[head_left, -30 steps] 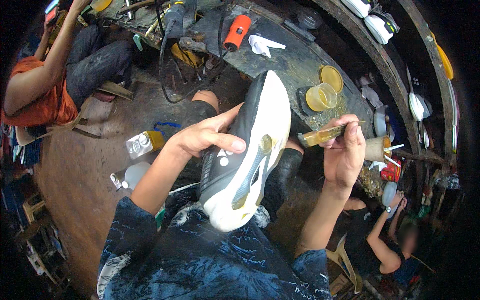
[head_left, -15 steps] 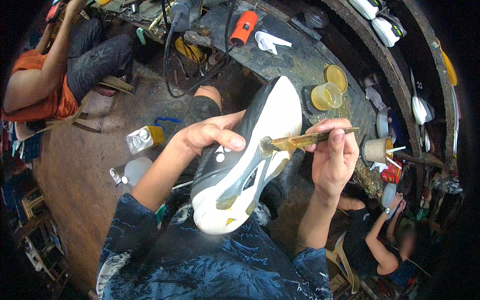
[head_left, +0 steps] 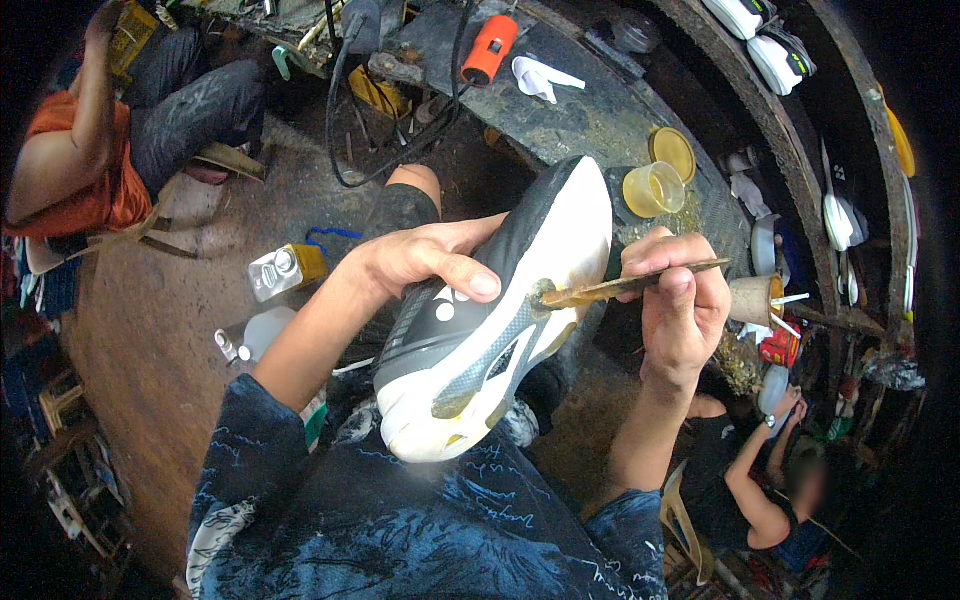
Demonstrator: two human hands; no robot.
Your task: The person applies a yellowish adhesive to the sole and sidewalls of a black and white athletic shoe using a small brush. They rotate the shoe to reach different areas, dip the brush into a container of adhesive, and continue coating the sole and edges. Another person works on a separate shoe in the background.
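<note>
A black and white sports shoe point(head_left: 572, 235) lies tilted over my lap, its white sole turned toward my right. My left hand point(head_left: 430, 262) grips the black upper, with the thumb pressed on its near side and the fingers hidden behind. Between the thumb and fingers of my right hand point(head_left: 682, 305) is a thin, stained brush point(head_left: 605, 290). Its tip touches the grey patterned midfoot part of the sole, beside a dark, wet-looking spot. Yellowish patches show on the sole near the heel and the middle.
On the dark bench point(head_left: 560, 125) stand a clear cup of yellowish liquid point(head_left: 653, 190), a round lid point(head_left: 672, 154), an orange cylinder point(head_left: 490, 50) and a white cloth point(head_left: 547, 78). A metal can point(head_left: 287, 270) stands on the floor. Other people sit at far left and lower right.
My right hand has shifted slightly right, and the brush tip has slid a little right along the grey part. The shoe has tilted slightly. At far left, the other person's arm has moved.
</note>
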